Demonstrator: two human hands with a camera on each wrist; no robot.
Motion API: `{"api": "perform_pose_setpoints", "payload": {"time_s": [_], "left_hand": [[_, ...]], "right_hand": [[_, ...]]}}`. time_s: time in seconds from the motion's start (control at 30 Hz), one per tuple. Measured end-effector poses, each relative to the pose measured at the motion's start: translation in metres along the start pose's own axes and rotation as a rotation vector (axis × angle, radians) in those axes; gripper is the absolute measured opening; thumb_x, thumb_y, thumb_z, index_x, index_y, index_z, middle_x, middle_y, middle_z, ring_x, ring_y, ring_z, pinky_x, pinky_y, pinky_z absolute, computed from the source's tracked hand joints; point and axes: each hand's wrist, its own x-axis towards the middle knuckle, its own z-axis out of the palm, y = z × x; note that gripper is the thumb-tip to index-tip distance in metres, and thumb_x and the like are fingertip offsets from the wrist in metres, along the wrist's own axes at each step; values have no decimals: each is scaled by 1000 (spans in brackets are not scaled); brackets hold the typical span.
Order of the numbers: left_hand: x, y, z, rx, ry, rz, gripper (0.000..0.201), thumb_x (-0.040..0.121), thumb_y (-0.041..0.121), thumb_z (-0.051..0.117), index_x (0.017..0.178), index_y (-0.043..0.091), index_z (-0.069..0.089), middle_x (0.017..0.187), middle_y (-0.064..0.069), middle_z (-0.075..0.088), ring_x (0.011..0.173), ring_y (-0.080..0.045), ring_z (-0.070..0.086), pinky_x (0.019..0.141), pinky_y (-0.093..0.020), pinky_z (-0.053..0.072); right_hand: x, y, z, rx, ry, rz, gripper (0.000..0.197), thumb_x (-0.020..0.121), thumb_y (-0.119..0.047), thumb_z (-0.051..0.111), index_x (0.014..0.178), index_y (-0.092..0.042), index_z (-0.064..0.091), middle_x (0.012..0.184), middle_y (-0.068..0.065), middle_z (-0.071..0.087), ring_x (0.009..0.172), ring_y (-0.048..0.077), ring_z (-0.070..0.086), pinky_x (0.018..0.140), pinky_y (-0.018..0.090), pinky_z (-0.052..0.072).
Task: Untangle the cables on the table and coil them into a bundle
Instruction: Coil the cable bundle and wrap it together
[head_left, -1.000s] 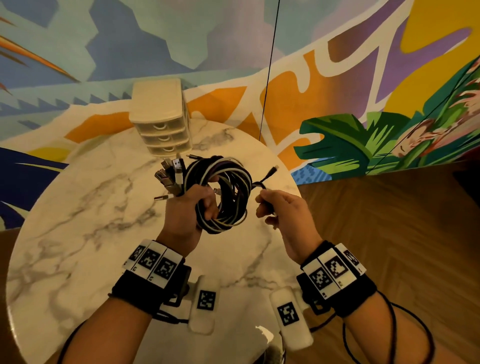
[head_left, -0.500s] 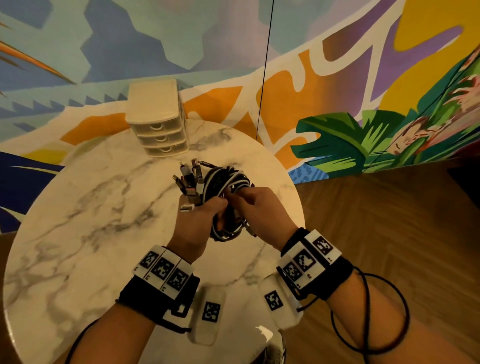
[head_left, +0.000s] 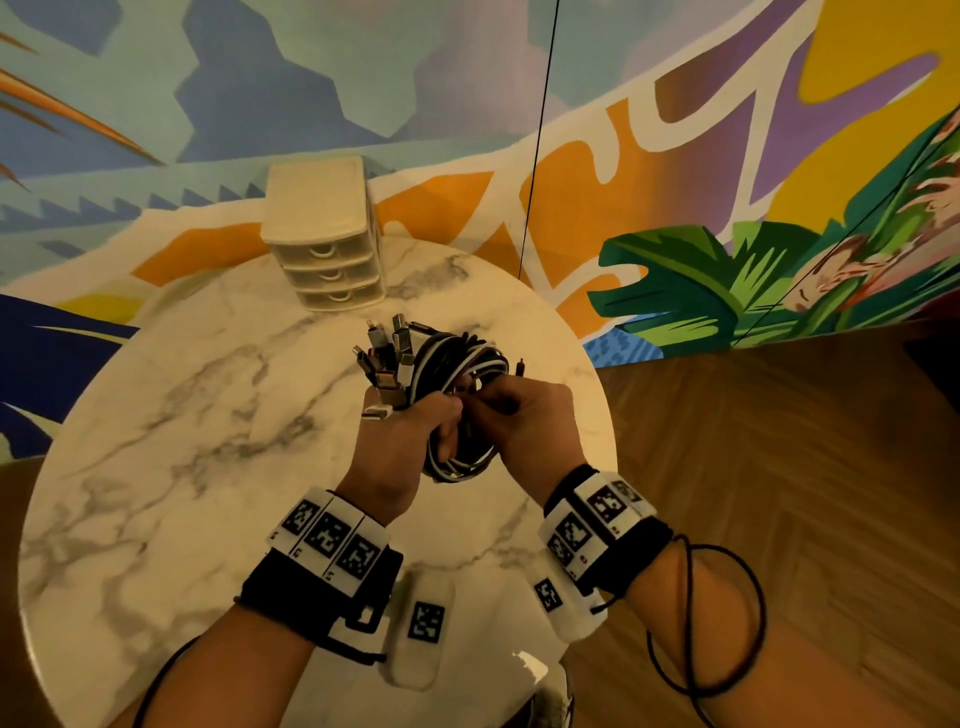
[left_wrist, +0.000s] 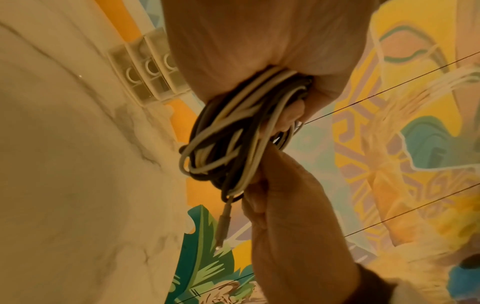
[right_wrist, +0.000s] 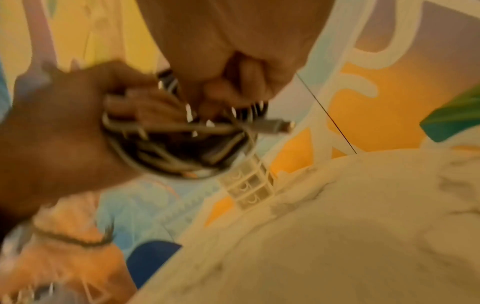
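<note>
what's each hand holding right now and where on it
The left hand grips the cable coil around its left side, fingers through the loop. The right hand pinches a strand at the coil's right side.

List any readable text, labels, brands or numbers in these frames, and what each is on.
No readable words, brands or numbers in any view.
Wristband tags: square black-and-white code patterns only; tiny marks at their edges are too small to read.
Drawer unit: no label visible.
Cable bundle: connectors show no legible markings.
Wall mural: painted shapes, no legible lettering.
</note>
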Motion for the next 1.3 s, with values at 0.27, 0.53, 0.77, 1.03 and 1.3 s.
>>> {"api": "perform_pose_setpoints", "payload": {"time_s": [0.27, 0.53, 0.77, 1.03, 1.3], "left_hand": [[-2, 8, 13, -126, 11, -30, 20, 71, 15, 53, 54, 4, 50, 39, -2, 37, 37, -16, 34, 47, -23, 35], [5, 16, 10, -295, -20, -75, 23, 73, 8, 50, 95, 2, 52, 48, 0, 36, 37, -13, 32, 42, -24, 34], [12, 3, 2, -194, 153, -187, 15, 87, 1, 57, 79, 11, 66, 60, 3, 65, 54, -12, 61, 58, -28, 53], [9, -7, -8, -289, 179, -268, 33, 83, 7, 66, 116, 13, 65, 107, -3, 71, 100, -17, 67, 86, -36, 53], [28, -10, 4, -337, 458, -245, 31, 78, 9, 72, 109, 11, 67, 99, -7, 73, 92, -24, 70, 86, -46, 55]], "right_hand": [[2, 8, 2, -148, 380, -107, 51, 60, -46, 80, 82, -27, 38, 84, -7, 43, 75, 8, 38, 66, 19, 34], [23, 10, 3, 487, -171, 392, 34, 84, -21, 70, 114, -8, 61, 97, 13, 70, 79, 17, 68, 73, 32, 56], [25, 9, 31, 117, 18, 197, 39, 88, -21, 63, 122, -20, 45, 103, -2, 63, 86, 7, 62, 72, 22, 51], [22, 10, 50, -74, 86, 92, 48, 86, -25, 63, 127, -20, 39, 124, 2, 52, 106, 17, 58, 85, 30, 50], [43, 9, 50, -259, -55, 47, 67, 85, -29, 60, 141, -16, 26, 130, 9, 39, 104, 35, 58, 81, 46, 52]]}}
